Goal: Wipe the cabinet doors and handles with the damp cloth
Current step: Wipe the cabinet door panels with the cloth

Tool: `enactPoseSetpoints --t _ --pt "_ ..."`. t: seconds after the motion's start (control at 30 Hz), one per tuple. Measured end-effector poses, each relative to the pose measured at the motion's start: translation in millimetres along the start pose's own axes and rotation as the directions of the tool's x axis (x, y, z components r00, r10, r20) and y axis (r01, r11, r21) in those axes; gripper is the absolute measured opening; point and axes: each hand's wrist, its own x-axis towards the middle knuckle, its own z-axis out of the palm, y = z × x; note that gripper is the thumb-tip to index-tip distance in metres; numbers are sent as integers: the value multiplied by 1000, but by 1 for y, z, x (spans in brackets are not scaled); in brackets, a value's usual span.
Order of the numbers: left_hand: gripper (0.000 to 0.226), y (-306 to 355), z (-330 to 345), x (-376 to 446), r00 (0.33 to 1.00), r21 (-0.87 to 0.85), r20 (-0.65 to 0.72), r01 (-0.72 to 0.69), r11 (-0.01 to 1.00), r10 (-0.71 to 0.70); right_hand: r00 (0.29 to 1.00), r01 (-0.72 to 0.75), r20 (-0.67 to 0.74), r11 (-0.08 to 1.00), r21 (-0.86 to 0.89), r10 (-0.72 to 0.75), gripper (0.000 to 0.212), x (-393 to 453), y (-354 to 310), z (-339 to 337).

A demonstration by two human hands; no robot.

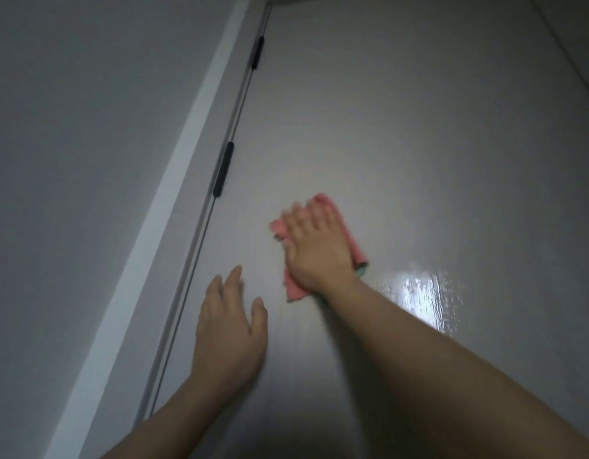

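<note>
Pressing flat: right hand [314,250] spread open over the pink cloth [294,288], fingers straight, pinning it against the grey cabinet door [402,134]. Cloth bunched under the palm, corners poking out left, below the wrist and at the right edge, where a bit of green backing shows. Left hand [228,329] open too, fingers relaxed and slightly spread, holding nothing, near the door's left edge; whether touching the panel or just off it cannot be told. Fingertips on both hands blurred.

Wet sheen [422,293] glinting just right of the cloth, streaky and beaded. Two dark hinge covers [223,168] on the vertical rail beside the door's left edge, a pale strip [174,180] further left. No handle in view.

Mid-wipe on the door face by the look of it, with the left margin and upper panel probably yet to be covered.

Risks from here: cloth held only by flat pressure, not gripped, so likely to slip or drop on a quick change of direction. Crumpled cloth apt to leave streaks and missed bands. Beaded water liable to run down and dry as marks. Left fingers close to the hinge gap, open to a pinch should the door swing under pressure.
</note>
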Motion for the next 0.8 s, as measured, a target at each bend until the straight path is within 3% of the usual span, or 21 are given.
enactPoseSetpoints --t 0.1,0.17,0.27,0.33,0.4,0.47,0.53,0.57,0.63,0.7,0.8 --pt "63 -13 2 -24 999 -49 36 -29 998 31 933 352 80 936 0 -351 54 -65 -21 8" --pt "61 -20 4 -33 998 -77 50 -36 996 40 924 382 -8 924 2 -382 54 -90 17 7" --pt "65 -31 3 -33 999 -49 45 3 999 -1 987 142 -62 982 -123 -150 58 -76 88 2" --pt "61 -42 1 -32 999 -28 29 31 999 -30 991 -100 -101 991 -90 91 62 -51 84 0" --pt "63 -46 2 -32 999 -41 21 33 999 -33 973 -193 -140 981 -38 186 61 -35 40 3" --pt "64 -45 4 -34 999 -83 17 45 996 -44 984 -24 -178 999 -27 19 59 -39 -19 14" --pt "65 -41 6 -36 998 -109 28 54 993 -51 962 274 13 961 -21 -274 56 -69 -55 21" --pt "65 -40 7 -37 999 -110 35 42 993 -38 924 381 53 924 -22 -380 55 -86 -52 22" --pt "65 -41 6 -40 999 -108 40 25 994 -21 902 431 29 903 -1 -430 55 -114 -16 15" --pt "67 -44 6 -43 999 -80 46 6 997 -2 941 338 -7 938 -76 -339 56 -122 40 10" --pt "69 -50 10 -51 997 -16 56 -49 999 50 994 -17 -108 995 -100 6 63 -106 77 3"
